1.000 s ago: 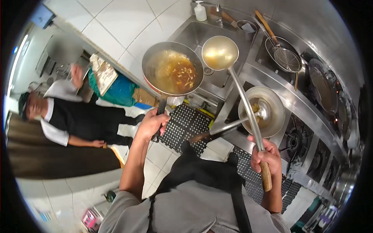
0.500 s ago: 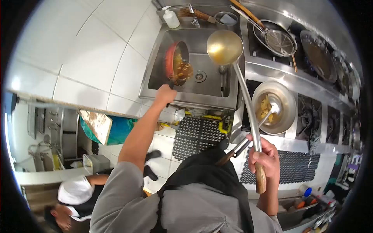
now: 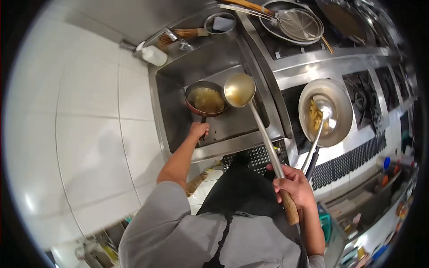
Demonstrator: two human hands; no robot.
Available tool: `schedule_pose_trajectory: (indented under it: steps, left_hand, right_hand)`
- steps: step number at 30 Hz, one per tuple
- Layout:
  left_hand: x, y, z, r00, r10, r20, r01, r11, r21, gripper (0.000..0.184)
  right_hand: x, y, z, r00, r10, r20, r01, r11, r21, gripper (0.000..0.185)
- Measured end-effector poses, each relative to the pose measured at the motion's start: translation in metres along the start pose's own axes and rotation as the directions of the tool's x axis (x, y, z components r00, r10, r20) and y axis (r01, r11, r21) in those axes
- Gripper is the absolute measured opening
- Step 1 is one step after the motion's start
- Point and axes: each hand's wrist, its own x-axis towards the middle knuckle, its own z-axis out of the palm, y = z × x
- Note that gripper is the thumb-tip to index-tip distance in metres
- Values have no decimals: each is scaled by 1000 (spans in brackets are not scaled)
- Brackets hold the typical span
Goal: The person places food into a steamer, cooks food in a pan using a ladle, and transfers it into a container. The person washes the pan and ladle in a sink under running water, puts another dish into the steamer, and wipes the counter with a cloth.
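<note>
My left hand (image 3: 199, 130) is closed round the dark handle of a red-sided frying pan (image 3: 210, 113), held inside the metal sink (image 3: 232, 120). Cloudy brownish liquid with pale bits lies in the pan, which sits close to level. Wrapped around the wooden handle of a long ladle (image 3: 264, 136) is my right hand (image 3: 294, 187). The ladle's round bowl hangs over the sink, just right of the pan, with a little yellowish liquid showing in it. Whether the pan touches the sink floor I cannot tell.
On the stove at right stands a metal pot (image 3: 343, 129) with yellowish pieces and a large spoon (image 3: 322, 114) in it. Strainers (image 3: 300, 24) rest on a pan behind. A pump bottle (image 3: 155, 56), a brush (image 3: 181, 35) and a small metal container (image 3: 219, 27) line the sink's back edge.
The frying pan has gone from tipped, with brown liquid spilling towards the sink, to nearly level. My view has turned and come nearer the sink; the ladle's bowl now appears beside the pan.
</note>
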Motion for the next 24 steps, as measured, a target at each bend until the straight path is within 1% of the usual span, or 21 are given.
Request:
schedule_pose_trajectory:
  steps: [1,4,6,7,10,11,13,14,15,17,18,19,20,22,23,24]
  left_hand:
    - [11,-11,-1,999,9,31,-9,1000,-2,22]
    - [35,-39,-6,996,29,83,-46,975,218,27]
    - [65,-80,-6,997,62,46,-76,906,417,31]
    - [71,-86,-6,996,83,28,-86,856,510,34]
    - [81,-88,-5,988,-115,101,29,789,614,39]
    - [97,-98,-4,983,-145,117,36,764,644,38]
    - [153,-141,11,963,-226,144,66,722,689,37]
    - [167,-153,17,951,-268,155,80,698,712,36]
    - [166,-151,20,949,-258,183,62,720,691,36]
    - [152,-133,21,943,-236,236,27,759,650,35]
    - [140,-114,18,924,-253,288,29,795,606,35]
    - [115,-83,10,901,-270,340,36,827,561,34]
    - [104,-68,6,874,-288,392,52,856,514,34]
    - [119,-90,10,878,-237,416,0,869,494,35]
    - [126,-103,13,880,-209,427,-24,877,479,36]
    - [125,-108,15,891,-103,442,-109,897,429,36]
  right_hand:
    - [4,8,10,999,20,-34,-20,1000,22,46]
    - [23,18,37,992,50,-112,-44,998,55,44]
    - [37,24,50,987,61,-149,-49,995,82,44]
    - [45,26,55,988,49,-147,-40,997,65,42]
    - [75,19,68,981,102,-165,-91,993,74,40]
    - [88,19,73,973,122,-197,-109,991,76,39]
    - [111,13,84,961,176,-213,-164,984,75,37]
    - [124,10,87,954,205,-220,-192,978,77,37]
    - [138,11,88,953,222,-206,-209,975,81,33]
    - [171,10,95,940,239,-242,-232,971,56,34]
    - [190,9,99,934,245,-260,-242,969,44,35]
    - [208,8,102,939,229,-257,-227,973,38,27]
    - [228,7,104,934,233,-270,-235,972,25,25]
    - [268,10,102,922,252,-293,-266,964,-10,22]
    - [288,17,96,931,246,-270,-259,966,-12,22]
    - [309,26,89,939,238,-246,-250,968,-17,23]
